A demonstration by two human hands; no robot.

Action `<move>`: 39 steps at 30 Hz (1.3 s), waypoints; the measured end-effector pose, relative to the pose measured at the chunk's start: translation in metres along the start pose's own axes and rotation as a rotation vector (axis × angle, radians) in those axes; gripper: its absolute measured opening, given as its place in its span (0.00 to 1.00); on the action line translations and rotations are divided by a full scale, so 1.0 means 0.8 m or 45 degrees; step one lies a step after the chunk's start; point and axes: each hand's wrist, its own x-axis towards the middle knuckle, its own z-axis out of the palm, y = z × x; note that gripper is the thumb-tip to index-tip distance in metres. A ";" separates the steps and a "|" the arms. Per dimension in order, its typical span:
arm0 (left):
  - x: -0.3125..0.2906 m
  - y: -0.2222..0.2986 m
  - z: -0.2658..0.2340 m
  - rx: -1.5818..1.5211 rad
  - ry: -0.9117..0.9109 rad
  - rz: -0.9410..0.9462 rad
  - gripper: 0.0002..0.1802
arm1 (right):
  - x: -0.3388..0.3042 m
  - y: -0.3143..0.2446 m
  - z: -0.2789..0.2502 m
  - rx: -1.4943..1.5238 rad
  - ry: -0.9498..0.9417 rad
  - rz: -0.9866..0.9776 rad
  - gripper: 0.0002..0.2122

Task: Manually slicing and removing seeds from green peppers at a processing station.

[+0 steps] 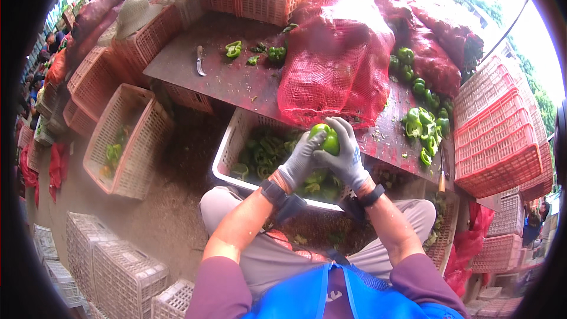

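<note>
Between my two gloved hands is a green bell pepper [328, 141]. My left hand [303, 161] is closed round its left side, and my right hand [345, 156] wraps it from the right. Both wear grey gloves, with dark bands at the wrists. Below them stands a white plastic crate [222, 162] holding many green peppers and pieces. Just beyond my hands, a red mesh sack [336, 59] lies on the dark table [230, 88].
A knife [200, 61] and a cut pepper [234, 49] lie on the table's left. Pepper halves [422, 127] and another knife [442, 171] are at its right. Red crates [493, 124] are stacked on the right; a pale crate [127, 142] with a few peppers stands left.
</note>
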 end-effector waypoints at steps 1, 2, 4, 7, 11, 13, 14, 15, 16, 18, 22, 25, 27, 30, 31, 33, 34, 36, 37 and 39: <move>-0.001 0.003 0.001 -0.026 -0.063 -0.062 0.27 | 0.001 -0.001 -0.001 0.043 -0.011 0.035 0.38; 0.001 -0.002 -0.004 -0.020 -0.078 -0.090 0.26 | -0.001 -0.003 -0.002 0.085 -0.025 0.077 0.36; 0.002 0.006 -0.004 0.006 -0.104 -0.094 0.26 | -0.003 -0.007 0.001 0.178 0.004 0.163 0.32; 0.006 0.004 -0.009 0.013 -0.103 -0.091 0.23 | -0.002 -0.010 0.018 0.307 0.125 0.255 0.23; 0.010 -0.010 -0.029 -0.232 -0.118 0.053 0.20 | 0.023 -0.034 0.031 0.873 0.553 0.634 0.13; 0.016 -0.016 -0.027 -0.213 -0.108 0.129 0.19 | 0.024 -0.006 0.040 0.897 0.675 0.689 0.13; 0.018 -0.017 -0.024 -0.207 -0.107 0.154 0.19 | 0.024 0.009 0.044 0.904 0.717 0.707 0.13; 0.016 -0.012 -0.024 -0.099 -0.102 0.175 0.20 | 0.027 0.018 0.042 1.110 0.788 0.809 0.12; 0.015 -0.009 -0.022 0.010 -0.097 0.195 0.20 | 0.024 0.024 0.038 1.214 0.826 0.861 0.11; 0.013 -0.007 -0.017 -0.015 -0.123 0.177 0.19 | 0.026 0.021 0.025 1.607 0.883 1.046 0.12; 0.012 0.001 -0.008 0.539 -0.057 0.276 0.17 | 0.021 0.026 0.025 1.500 1.001 1.067 0.13; 0.007 0.025 -0.007 0.461 0.131 0.343 0.18 | 0.007 0.036 0.026 0.879 1.080 0.846 0.14; 0.007 0.047 -0.013 0.269 -0.006 0.433 0.29 | -0.013 0.058 0.016 0.343 0.605 0.689 0.19; 0.003 0.043 -0.004 0.234 -0.105 0.327 0.39 | -0.034 0.077 0.017 -0.037 0.081 0.550 0.27; 0.002 0.040 0.000 0.279 -0.135 0.323 0.42 | -0.033 0.076 0.015 0.087 0.122 0.600 0.27; -0.001 0.034 -0.003 0.279 -0.133 0.295 0.45 | -0.022 0.051 0.009 0.667 -0.003 0.871 0.24; 0.000 0.029 -0.011 0.387 -0.152 0.340 0.46 | -0.014 0.023 0.010 0.924 -0.129 1.001 0.21; 0.011 0.018 -0.015 0.589 -0.179 0.370 0.48 | -0.016 0.010 0.022 1.133 -0.047 1.006 0.16; 0.011 0.016 -0.013 0.749 -0.141 0.408 0.46 | -0.018 0.019 0.028 1.131 0.049 0.926 0.15; 0.008 0.012 -0.009 0.973 -0.070 0.514 0.42 | -0.023 0.028 0.034 0.867 0.171 0.758 0.13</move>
